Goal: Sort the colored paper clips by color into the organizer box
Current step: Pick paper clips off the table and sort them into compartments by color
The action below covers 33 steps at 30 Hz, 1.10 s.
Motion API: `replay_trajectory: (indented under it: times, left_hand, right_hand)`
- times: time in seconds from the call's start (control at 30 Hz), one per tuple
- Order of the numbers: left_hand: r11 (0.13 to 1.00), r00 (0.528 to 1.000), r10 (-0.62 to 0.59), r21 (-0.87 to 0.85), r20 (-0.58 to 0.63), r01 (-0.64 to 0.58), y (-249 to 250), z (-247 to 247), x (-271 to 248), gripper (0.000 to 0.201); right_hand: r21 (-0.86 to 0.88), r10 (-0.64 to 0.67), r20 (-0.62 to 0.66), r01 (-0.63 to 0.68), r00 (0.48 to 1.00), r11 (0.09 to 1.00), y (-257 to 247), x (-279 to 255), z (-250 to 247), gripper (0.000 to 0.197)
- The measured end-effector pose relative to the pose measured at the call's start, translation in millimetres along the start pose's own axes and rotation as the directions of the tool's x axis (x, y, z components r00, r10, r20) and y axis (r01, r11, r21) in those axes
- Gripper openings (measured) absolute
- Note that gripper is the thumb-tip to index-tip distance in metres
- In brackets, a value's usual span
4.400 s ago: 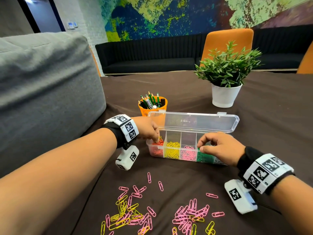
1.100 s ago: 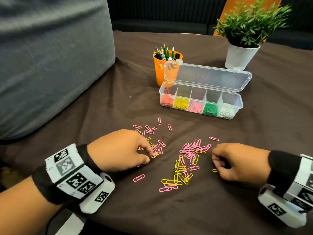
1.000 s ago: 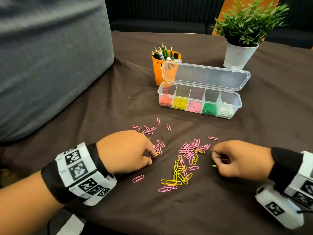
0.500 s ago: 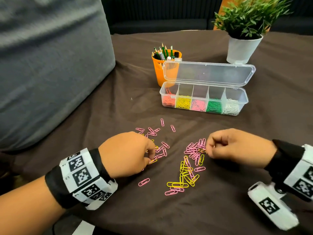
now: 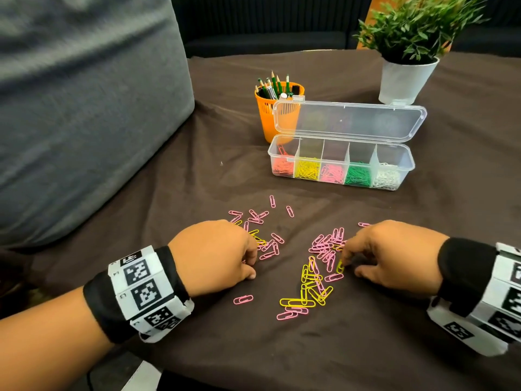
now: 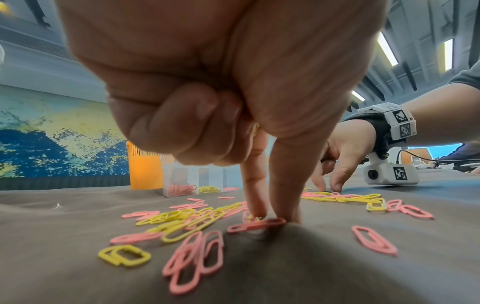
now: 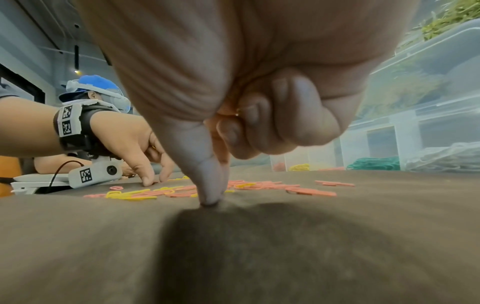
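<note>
Head view: open organizer box (image 5: pixel 341 167) holds red, yellow, pink, green, white clips by compartment; left hand (image 5: pixel 214 255) and right hand (image 5: pixel 392 255) each pinch loose paper clips (image 5: pixel 310 280).

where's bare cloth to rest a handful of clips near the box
Bare cloth lies left of the box, between it and the grey cushion, and right of it, below the plant pot. Crowded: between the left hand and right hand, loose clips scatter.
</note>
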<state>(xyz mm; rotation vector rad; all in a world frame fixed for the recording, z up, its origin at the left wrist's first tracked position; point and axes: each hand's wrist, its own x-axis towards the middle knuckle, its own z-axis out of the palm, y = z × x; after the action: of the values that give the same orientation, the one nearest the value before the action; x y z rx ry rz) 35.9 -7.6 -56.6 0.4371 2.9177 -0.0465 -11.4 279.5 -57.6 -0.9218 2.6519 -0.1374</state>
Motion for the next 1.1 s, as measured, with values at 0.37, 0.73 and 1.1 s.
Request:
replay_trajectory:
  times: [0.37,0.73,1.1]
  left_hand:
    - [0.997,0.997,-0.069,-0.028,0.047,0.070,-15,-3,-6,0.028]
    - [0.995,0.995,-0.095,-0.028,0.011,0.096,-28,-9,-7,0.014]
    - [0.987,0.991,-0.125,-0.101,0.043,0.128,-28,-8,-5,0.010]
  right_hand:
    - [-0.029,-0.009,0.004,0.009,1.000,1.000,5,-2,2,0.006]
    - [0.673,-0.006,0.015,-0.006,1.000,0.740,8,-4,-8,0.015]
    - [0.888,0.051,0.125,-0.134,0.991,0.439,-2,-2,-6,0.020]
